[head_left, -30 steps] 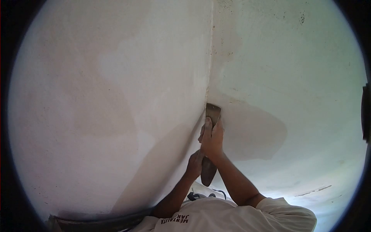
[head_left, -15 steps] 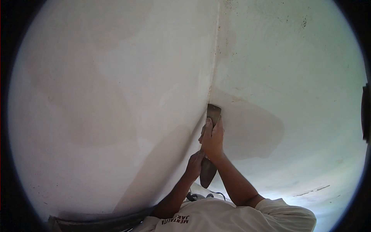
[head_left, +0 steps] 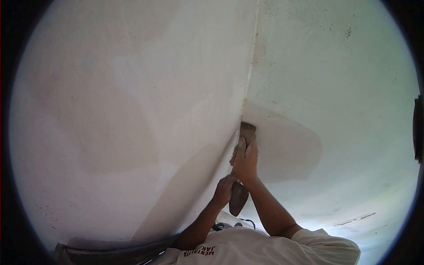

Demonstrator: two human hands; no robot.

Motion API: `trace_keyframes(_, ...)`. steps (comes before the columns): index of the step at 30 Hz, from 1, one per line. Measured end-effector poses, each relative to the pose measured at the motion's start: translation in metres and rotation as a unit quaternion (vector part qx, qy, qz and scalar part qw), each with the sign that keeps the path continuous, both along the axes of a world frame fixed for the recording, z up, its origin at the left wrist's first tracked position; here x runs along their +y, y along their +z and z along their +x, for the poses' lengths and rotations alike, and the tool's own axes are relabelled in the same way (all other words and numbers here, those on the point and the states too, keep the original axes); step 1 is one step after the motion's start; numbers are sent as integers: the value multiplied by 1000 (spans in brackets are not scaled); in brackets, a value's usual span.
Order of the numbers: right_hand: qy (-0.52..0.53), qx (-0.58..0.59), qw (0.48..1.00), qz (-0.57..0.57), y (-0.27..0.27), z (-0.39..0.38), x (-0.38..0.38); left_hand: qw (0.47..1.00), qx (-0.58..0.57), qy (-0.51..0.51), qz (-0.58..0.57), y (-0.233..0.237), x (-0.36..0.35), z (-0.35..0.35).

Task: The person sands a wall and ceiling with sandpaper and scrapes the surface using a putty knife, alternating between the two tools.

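One scraper [head_left: 247,132], blade tip toward 12 o'clock, against the wall corner [head_left: 250,88]. Right hand [head_left: 245,162]: fingers pressed together, gripping below the blade. Left hand [head_left: 223,190], at 7 o'clock of it: fingers curled round the handle.

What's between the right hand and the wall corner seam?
Head view: only the scraper, its blade sticking out past the right hand, edge against the corner seam.

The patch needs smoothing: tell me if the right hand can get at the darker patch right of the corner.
Likely yes: the right hand presses the scraper at the edge of the darker patch, and nothing stands between them.
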State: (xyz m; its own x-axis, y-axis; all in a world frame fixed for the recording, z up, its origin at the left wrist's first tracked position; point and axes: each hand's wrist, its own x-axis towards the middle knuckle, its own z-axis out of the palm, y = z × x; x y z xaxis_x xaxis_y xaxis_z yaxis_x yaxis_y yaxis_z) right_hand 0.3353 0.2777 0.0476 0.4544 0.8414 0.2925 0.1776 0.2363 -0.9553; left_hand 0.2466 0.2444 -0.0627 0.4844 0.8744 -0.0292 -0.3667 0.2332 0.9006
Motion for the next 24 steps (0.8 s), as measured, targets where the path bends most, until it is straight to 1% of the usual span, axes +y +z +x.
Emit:
trace_keyframes(2, 0, -8, 1000, 27, 6, -2, 9, 1000, -3, -3, 0, 15, 9, -5)
trace_keyframes(5, -12, 17, 1000, 19, 11, -5, 3, 999, 42, -31, 8, -7, 14, -5)
trace_keyframes(6, -9, 18, 1000, 13, 9, -4, 1, 999, 36, -18, 11, -12, 10, -3)
trace_keyframes(8, -6, 17, 1000, 3, 4, -1, -2, 1000, 22, 6, 17, -1, 0, 1)
trace_keyframes(11, -15, -1, 1000, 16, 18, -6, 5, 999, 26, -39, -2, 7, 15, -9)
trace_keyframes(14, -3, 15, 1000, -5, 11, -4, 0, 999, 23, -16, 31, -8, 8, -3)
trace_keyframes(17, -4, 8, 1000, -16, 2, -4, -6, 999, -23, 28, -20, -1, -6, 0)
trace_keyframes(20, -33, -11, 999, 16, 5, -9, 8, 1000, -19, -22, -12, 8, 13, -14)
trace_keyframes(24, -10, 11, 1000, -2, 7, -8, 1, 999, 23, -38, -5, -7, 9, -13)
